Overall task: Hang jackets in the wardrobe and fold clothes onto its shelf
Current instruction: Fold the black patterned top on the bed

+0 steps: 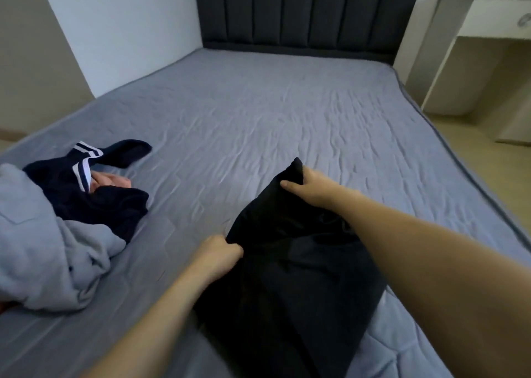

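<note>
a: so, nearest to us, where does the dark piece sit against the hands?

b: the black garment lies on the near right part of the bed, running off the near edge of view. the left hand is closed in a fist on its left edge, fingers curled round a pinch of cloth. the right hand reaches farther out and grips the far corner, thumb on the near side, fingers wrapped behind, so that corner stands up in a small peak off the sheet.

a: both hands hold it, then?

b: yes, both closed on the same piece, the left nearer, the right farther and to the right. the right forearm crosses above the cloth.

a: what else is close by?

b: at the near left a pale grey hoodie lies crumpled, touching the left edge of view. just beyond it, and partly on it, is a navy garment with white stripes. both lie well apart from the black piece, with bare sheet between.

a: and the room for moving?

b: the middle and far bed is wrinkled blue-grey sheet with nothing on it, up to the dark padded headboard. the bed's right edge runs diagonally close to the right arm, floor beyond it, and a pale desk stands at the far right. a white wall closes the far left.
</note>
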Available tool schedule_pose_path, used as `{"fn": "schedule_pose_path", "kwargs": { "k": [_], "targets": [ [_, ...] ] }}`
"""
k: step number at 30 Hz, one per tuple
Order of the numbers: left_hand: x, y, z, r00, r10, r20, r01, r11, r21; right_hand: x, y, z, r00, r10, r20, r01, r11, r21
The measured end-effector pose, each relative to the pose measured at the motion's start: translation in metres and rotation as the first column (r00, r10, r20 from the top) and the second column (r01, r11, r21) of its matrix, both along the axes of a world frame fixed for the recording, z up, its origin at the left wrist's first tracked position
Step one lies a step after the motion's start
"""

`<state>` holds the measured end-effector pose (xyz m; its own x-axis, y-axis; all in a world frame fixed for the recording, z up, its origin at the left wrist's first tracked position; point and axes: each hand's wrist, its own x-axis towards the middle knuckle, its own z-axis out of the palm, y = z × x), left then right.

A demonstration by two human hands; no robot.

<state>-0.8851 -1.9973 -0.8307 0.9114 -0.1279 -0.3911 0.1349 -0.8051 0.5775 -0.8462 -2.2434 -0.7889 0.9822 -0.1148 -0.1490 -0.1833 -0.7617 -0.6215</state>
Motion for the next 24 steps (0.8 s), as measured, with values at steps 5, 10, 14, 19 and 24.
{"fn": "schedule_pose_path", "kwargs": {
  "k": [5,10,14,19,24],
  "targets": [
    [-0.006,-0.004,-0.025,0.865,-0.136,0.483,0.086,0.988,0.125,0.019,-0.007,-0.038,0.980,0.019,-0.199,-0.020,1.000,-0.006],
    [-0.002,-0.007,-0.017,0.821,-0.025,0.570,0.160,0.969,-0.189,0.015,-0.032,0.000,0.997,0.023,-0.068,-0.022,1.000,0.008],
    [0.028,-0.035,-0.013,0.919,-0.177,0.353,0.159,0.984,0.081,0.027,-0.056,0.004,0.996,-0.091,0.003,0.088,0.961,-0.264],
    [0.038,-0.038,-0.046,0.954,-0.141,0.263,0.024,0.915,0.402,0.050,-0.055,-0.050,0.971,-0.194,-0.141,0.135,0.927,-0.350],
    [0.046,-0.030,-0.070,0.920,-0.038,0.389,-0.078,0.957,0.278,0.055,-0.042,-0.090,0.950,-0.309,-0.034,0.284,0.907,-0.312]
  ]
}}
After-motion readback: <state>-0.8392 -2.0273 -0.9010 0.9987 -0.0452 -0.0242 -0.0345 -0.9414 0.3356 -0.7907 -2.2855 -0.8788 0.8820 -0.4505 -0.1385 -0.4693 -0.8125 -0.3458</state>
